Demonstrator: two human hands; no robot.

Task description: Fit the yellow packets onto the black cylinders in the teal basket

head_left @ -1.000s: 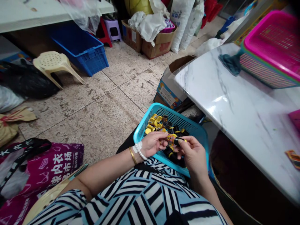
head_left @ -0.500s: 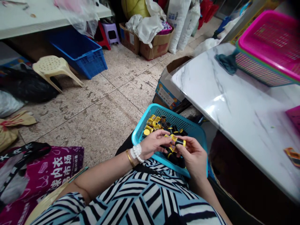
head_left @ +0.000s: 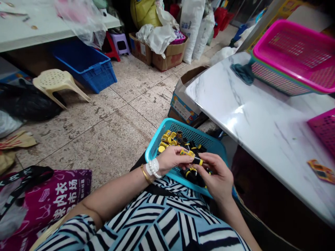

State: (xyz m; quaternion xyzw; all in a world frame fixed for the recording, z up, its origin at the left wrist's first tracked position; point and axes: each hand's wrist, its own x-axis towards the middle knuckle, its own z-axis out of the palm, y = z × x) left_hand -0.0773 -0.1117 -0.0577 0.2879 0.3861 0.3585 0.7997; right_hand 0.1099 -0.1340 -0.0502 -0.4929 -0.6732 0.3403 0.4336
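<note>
A turquoise basket [head_left: 151, 146] sits at my lap with small yellow pieces [head_left: 165, 135] at its left and black-and-yellow pieces [head_left: 193, 145] beside them. Over it, my left hand [head_left: 171, 161], with a pearl bracelet and a gold bangle at the wrist, pinches a small yellow-and-black cylinder [head_left: 187, 153] between thumb and fingers. My right hand [head_left: 217, 173] has its thumb and fingertips closed at the cylinder's black, yellow-rimmed end. The fingers partly hide the cylinder and the pieces below.
A marble-patterned table [head_left: 251, 115] stands at the right, bearing pink baskets [head_left: 295, 52]. An open carton [head_left: 183, 104] is beside its corner. Left are a cream stool [head_left: 53, 82], a blue crate [head_left: 98, 75] and a purple bag [head_left: 49, 198].
My left fingers have closed round the cylinder, which lay mostly in my right hand before. My right hand has shifted slightly right, toward its end. The view has moved a little.
</note>
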